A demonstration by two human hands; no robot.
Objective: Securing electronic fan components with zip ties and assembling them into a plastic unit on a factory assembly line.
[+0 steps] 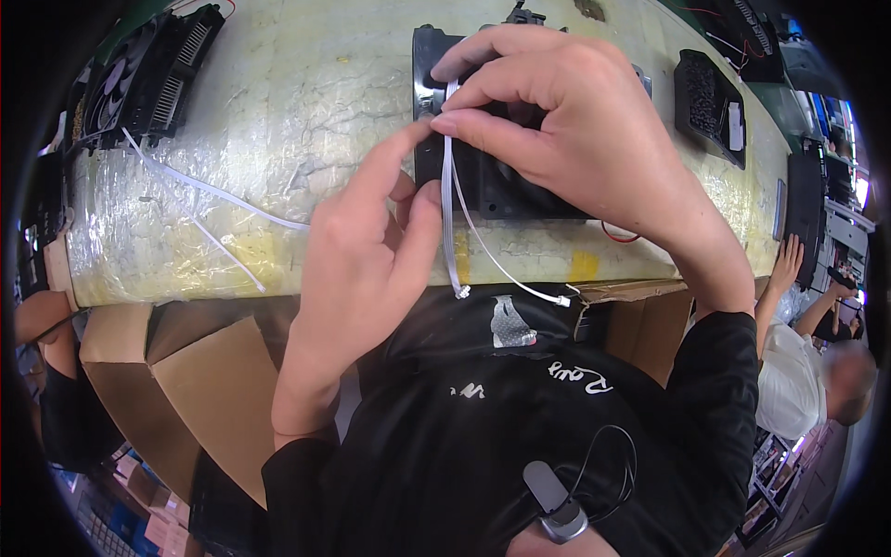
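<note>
A black fan housing [538, 197] lies on the table in front of me. A flat white ribbon cable [449, 213] runs down across its left part and hangs toward the table's near edge. My right hand [585, 125] reaches over the housing and pinches the upper part of the cable between thumb and index finger. My left hand [357, 241] is at the housing's left edge, its index finger stretched up to the cable beside the right thumb. Its thumb lies lower, apart from that finger, close to the cable. A thin white wire [497, 262] with a small white connector [562, 302] trails to the right.
Another black fan unit [153, 74] with white cables [218, 193] stands at the far left. A black foam-lined part [710, 107] lies at the right. Open cardboard boxes [209, 381] stand below the table's near edge. Other people are at both sides, one in a white shirt [789, 381].
</note>
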